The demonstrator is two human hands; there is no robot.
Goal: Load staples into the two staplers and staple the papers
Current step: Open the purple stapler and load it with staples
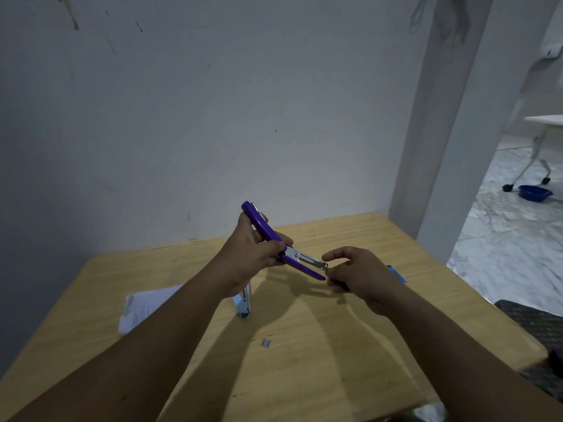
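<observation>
My left hand (253, 254) grips a purple stapler (268, 231) in the air above the table, swung wide open, its metal staple channel (307, 259) pointing right. My right hand (355, 275) is at the channel's tip with thumb and fingers pinched together; whether it holds staples I cannot tell. A second, light blue stapler (245, 303) lies on the table below my left wrist, partly hidden by it. A stack of white papers (146, 306) lies at the left. A small strip of staples (266, 341) rests on the table in front.
The wooden table (304, 376) stands against a white wall, with a pillar at the right. A blue staple box (396, 272) peeks out behind my right hand. A dark chair (536, 333) is at the right, and a blue bowl (534, 193) sits on the floor beyond.
</observation>
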